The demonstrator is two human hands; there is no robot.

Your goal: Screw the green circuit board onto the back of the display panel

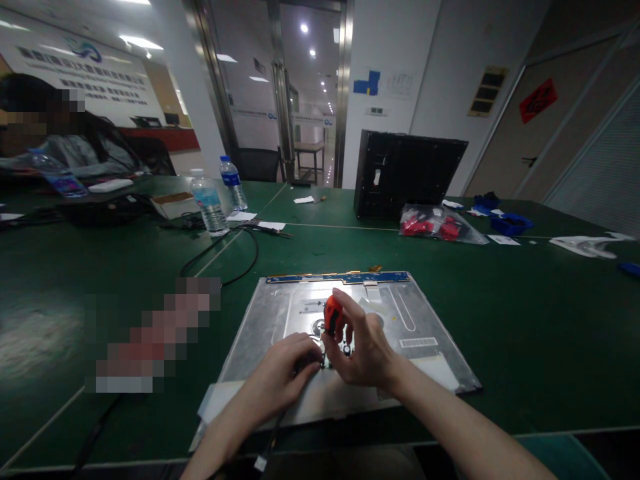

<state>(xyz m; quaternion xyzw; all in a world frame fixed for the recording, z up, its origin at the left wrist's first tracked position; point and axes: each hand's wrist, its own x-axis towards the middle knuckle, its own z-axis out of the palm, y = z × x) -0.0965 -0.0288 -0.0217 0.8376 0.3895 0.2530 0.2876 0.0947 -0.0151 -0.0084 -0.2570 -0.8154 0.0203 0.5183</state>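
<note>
A flat metal display panel (280,313) lies on the green table in front of me, a blue circuit strip (345,278) along its far edge. My right hand (367,347) grips a screwdriver with an orange-red handle (331,313), held upright over the middle of the panel. Its tip is hidden by my fingers. Close beside it, my left hand (290,367) rests on the panel with curled fingers near the tip; what they pinch, if anything, is hidden. A small circuit board (347,349) shows partly between the hands. A dark cable with a white connector (261,463) hangs over the near edge.
Two water bottles (209,203) stand at the back left. A black monitor housing (407,173) stands behind the panel, with a plastic bag of red parts (431,225) before it. A black cable (255,257) loops on the left. Another person (90,140) sits far left.
</note>
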